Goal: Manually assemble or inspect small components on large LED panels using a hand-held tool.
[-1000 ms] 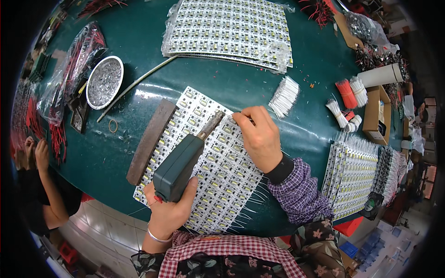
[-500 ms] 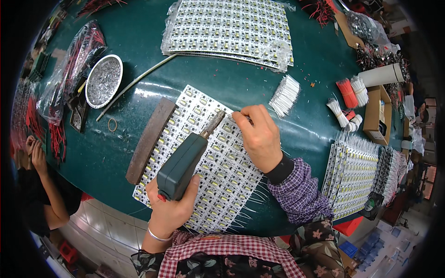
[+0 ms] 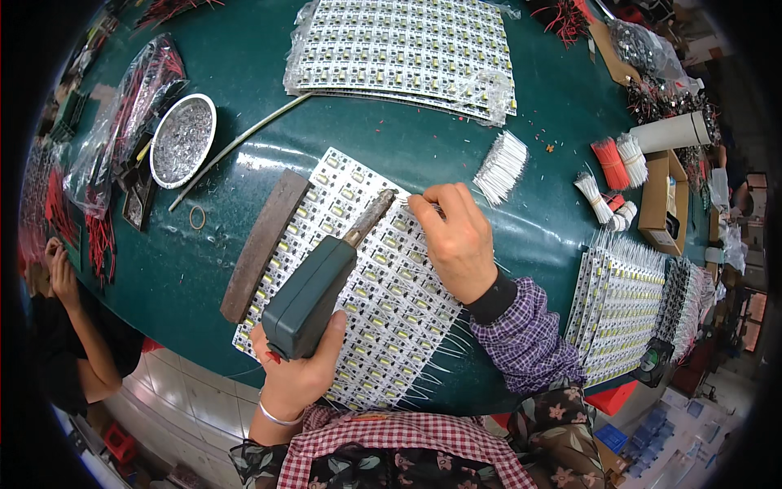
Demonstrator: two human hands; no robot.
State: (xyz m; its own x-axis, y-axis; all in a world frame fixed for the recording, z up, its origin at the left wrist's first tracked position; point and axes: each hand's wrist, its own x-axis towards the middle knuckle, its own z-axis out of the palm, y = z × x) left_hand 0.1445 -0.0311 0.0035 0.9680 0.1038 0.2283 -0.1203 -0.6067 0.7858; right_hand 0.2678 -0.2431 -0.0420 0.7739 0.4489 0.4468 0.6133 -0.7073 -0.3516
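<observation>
My left hand [image 3: 297, 367] is wrapped round the grip of a dark green soldering gun [image 3: 308, 295]. Its metal barrel points up and to the right, the tip close above the upper right edge of a white LED circuit board panel [image 3: 391, 326]. Just beside the tip, my right hand [image 3: 458, 240] pinches a thin white wire at the panel's edge; the wire is mostly hidden by the fingers. Several white wires [image 3: 432, 371] stick out from the panel's lower right edge. Along the panel's left side lies a dark, slightly curved bar [image 3: 265, 248], partly on it.
A stack of LED panels [image 3: 403, 53] lies at the far side. To the right are a white wire bundle [image 3: 500, 169], a cardboard box [image 3: 664, 204] and wired panels [image 3: 615, 318]. A bowl of clippings [image 3: 184, 143] stands left. Another person's hands [image 3: 61, 273] show far left.
The soldering gun has tilted and its body has shifted slightly left and down with my left hand. Its tip stays by the same edge. My right hand has barely moved.
</observation>
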